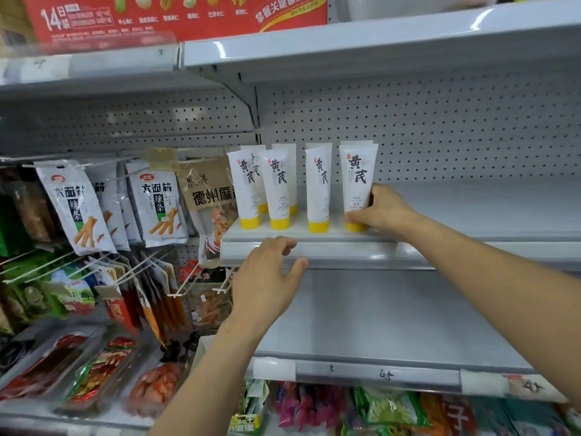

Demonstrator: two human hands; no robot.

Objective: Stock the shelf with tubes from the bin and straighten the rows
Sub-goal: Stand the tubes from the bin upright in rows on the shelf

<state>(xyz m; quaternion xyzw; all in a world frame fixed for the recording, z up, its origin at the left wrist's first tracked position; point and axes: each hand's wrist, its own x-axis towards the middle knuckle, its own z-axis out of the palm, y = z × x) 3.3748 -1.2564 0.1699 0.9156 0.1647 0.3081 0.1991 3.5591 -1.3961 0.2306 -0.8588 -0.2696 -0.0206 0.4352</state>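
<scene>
Several white tubes with yellow caps stand cap-down on the grey shelf (456, 212), in front and back rows at its left end. My right hand (382, 210) grips the rightmost front tube (356, 180) near its cap, fingers curled round its lower part. Left of it stand a front tube (318, 190), another (278, 190) and the leftmost one (245, 187), with more tubes behind them. My left hand (270, 275) hovers just below the shelf's front edge with fingers loosely spread, holding nothing. The bin is out of view.
Snack bags (78, 209) hang on pegs to the left, right beside the leftmost tube. Below is a bare grey shelf (393, 313), with packets (386, 407) under it. Above, a shelf carries a red carton (176, 17). The tube shelf runs on to the right.
</scene>
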